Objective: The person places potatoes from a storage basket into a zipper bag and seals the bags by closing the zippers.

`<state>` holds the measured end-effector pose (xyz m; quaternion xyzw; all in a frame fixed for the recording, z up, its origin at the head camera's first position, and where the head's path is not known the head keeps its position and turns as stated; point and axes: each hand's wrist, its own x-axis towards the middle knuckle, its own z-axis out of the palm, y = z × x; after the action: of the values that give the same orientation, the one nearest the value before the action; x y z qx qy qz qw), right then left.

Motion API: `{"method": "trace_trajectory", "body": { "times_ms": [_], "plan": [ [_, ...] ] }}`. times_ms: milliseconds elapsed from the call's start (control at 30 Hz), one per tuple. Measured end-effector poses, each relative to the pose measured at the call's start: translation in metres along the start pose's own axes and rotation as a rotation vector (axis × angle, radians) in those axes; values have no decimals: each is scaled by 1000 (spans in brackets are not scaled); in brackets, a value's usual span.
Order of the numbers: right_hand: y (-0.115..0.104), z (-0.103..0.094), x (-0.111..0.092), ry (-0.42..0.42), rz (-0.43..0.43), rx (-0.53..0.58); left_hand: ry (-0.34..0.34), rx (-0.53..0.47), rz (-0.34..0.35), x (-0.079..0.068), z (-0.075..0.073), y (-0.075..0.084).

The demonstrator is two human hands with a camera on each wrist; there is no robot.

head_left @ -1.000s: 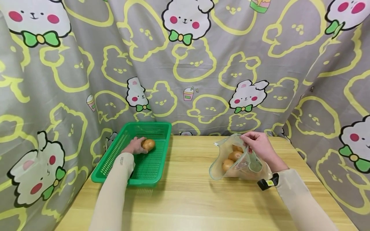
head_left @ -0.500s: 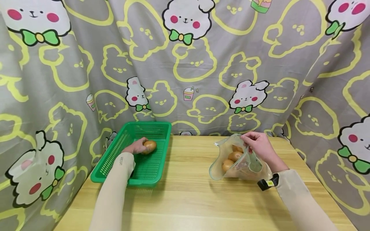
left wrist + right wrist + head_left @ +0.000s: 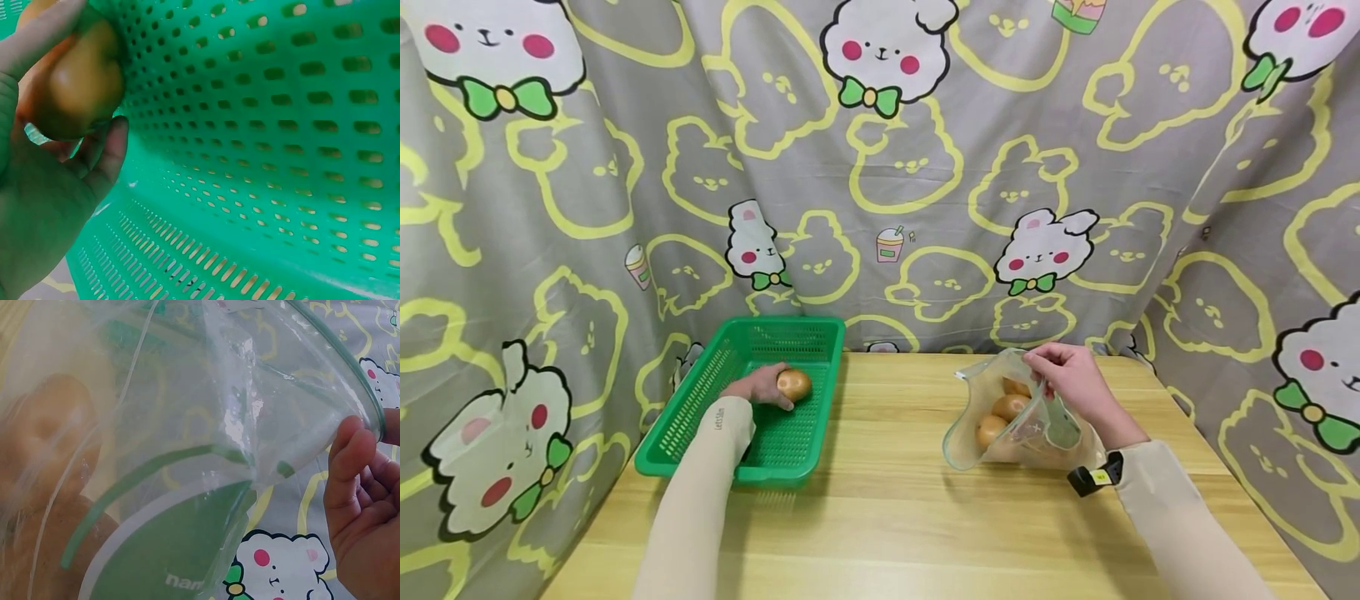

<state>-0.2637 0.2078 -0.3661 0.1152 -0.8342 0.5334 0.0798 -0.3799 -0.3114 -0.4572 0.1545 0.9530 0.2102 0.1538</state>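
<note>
On the left of the head view, my left hand (image 3: 765, 387) reaches into a green plastic basket (image 3: 758, 474) and grips a brown potato (image 3: 794, 385). The left wrist view shows the thumb across the potato (image 3: 84, 87) and the fingers curled under it, close to the perforated wall. To the right, my right hand (image 3: 1072, 377) pinches the top edge of a clear zip bag (image 3: 972, 392) between thumb and fingers, its mouth gaping. Several potatoes (image 3: 1011, 406) lie inside this bag; in the right wrist view a green print (image 3: 156, 550) covers part of its side.
Both the basket and the bag rest on a light wooden table (image 3: 887, 500), apart from each other. A grey curtain (image 3: 880, 183) with cartoon bears surrounds the table at the back and sides. A black strap device (image 3: 1097, 473) sits on the right wrist.
My left hand has closed further round the potato and shifted it slightly to the right inside the basket. The right hand and the bag have stayed in place.
</note>
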Motion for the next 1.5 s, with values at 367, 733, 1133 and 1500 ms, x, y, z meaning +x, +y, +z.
{"method": "trace_trajectory", "body": {
  "times_ms": [367, 733, 1133, 1500],
  "plan": [
    [-3, 1, -1, -7, 6, 2, -11, -151, 40, -4, -8, 12],
    [-2, 2, -1, -1, -8, 4, 60, -219, 87, -16, -35, 38],
    [-3, 3, -2, -9, -13, 20, 160, -342, 113, -31, -50, 60],
    [-2, 2, 0, -13, -12, 42, 183, -387, 276, -45, -51, 121]
  ]
}}
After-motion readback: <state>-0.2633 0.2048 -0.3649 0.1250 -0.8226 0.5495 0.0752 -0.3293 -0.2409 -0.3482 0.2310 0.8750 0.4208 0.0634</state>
